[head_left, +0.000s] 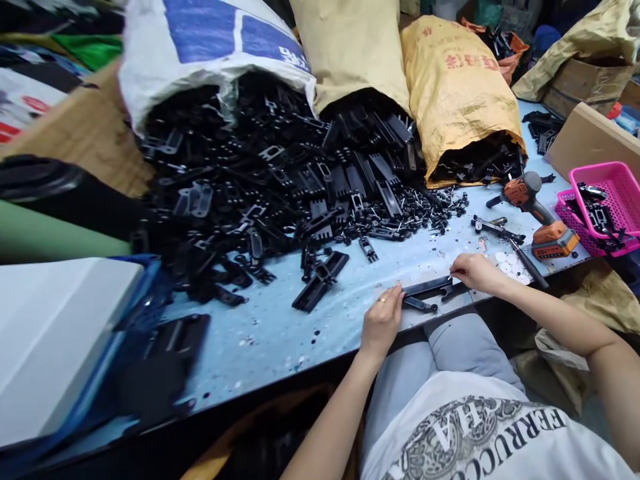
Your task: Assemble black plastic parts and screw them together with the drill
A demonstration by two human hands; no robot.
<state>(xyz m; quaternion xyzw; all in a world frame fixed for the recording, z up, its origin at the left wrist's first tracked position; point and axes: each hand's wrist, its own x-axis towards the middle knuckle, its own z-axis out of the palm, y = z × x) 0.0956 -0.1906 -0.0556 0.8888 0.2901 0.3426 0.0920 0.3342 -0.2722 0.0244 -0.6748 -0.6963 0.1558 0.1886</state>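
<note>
A long black plastic part (427,287) lies near the table's front edge, with a second black arm-like piece (421,305) beside it on the near side. My left hand (383,321) is closed on the left end of the long part, fingers and thumb together. Over its right end, my right hand (477,274) is pinched; whatever sits between the fingertips is too small to name. Just right of that hand lie several white round discs (506,262). A cordless drill (530,200), orange and black, stands farther right behind a black-handled tool (529,264).
A big heap of black plastic parts (260,180) spills from a white-and-blue sack (200,40) and a beige sack (355,53). Small screws (435,208) lie at its edge. A yellow sack (455,87) and pink baskets (607,175) stand right; a white box (60,333) stands left.
</note>
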